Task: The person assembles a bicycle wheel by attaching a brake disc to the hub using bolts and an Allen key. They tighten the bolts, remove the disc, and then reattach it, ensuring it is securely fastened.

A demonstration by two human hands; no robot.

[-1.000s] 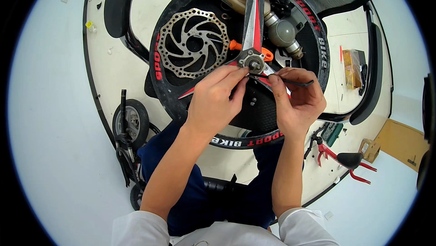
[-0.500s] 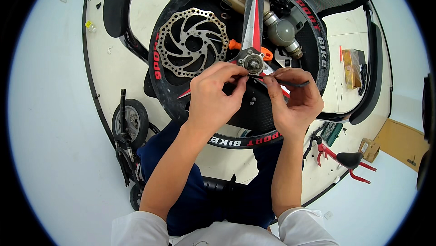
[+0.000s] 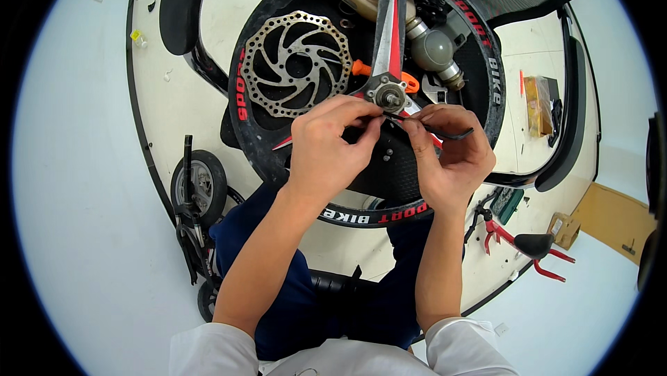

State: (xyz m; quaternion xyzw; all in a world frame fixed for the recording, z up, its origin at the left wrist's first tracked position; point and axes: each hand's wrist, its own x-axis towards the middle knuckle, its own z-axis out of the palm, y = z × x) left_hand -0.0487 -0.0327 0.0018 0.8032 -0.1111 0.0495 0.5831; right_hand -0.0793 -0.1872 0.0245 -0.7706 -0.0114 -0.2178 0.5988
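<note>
My right hand (image 3: 455,150) is closed around a thin black hex key (image 3: 448,133), whose bent end sticks out past the fingers. The thumb and forefinger of my left hand (image 3: 332,136) pinch together at the key's other tip; whatever small part is between them is hidden. Both hands hover just below the hub (image 3: 389,95) of a black bicycle wheel (image 3: 299,2) with red and silver spokes. A silver brake disc (image 3: 342,36) full of holes rests at the wheel's left. Small metal bolts (image 3: 388,154) lie on the black surface seen between the spokes.
Under the wheel are an orange-handled tool (image 3: 360,68), an adjustable wrench (image 3: 435,88) and a grey rounded metal part (image 3: 432,49). Black armrests (image 3: 182,11) flank the wheel. A small-wheeled bike (image 3: 200,188) stands left; a red frame piece (image 3: 504,231) and cardboard box (image 3: 564,229) lie right.
The wheel and disc appear shifted very slightly right in the picture. The bent end of the hex key has tipped a little lower; both hands keep their grip.
</note>
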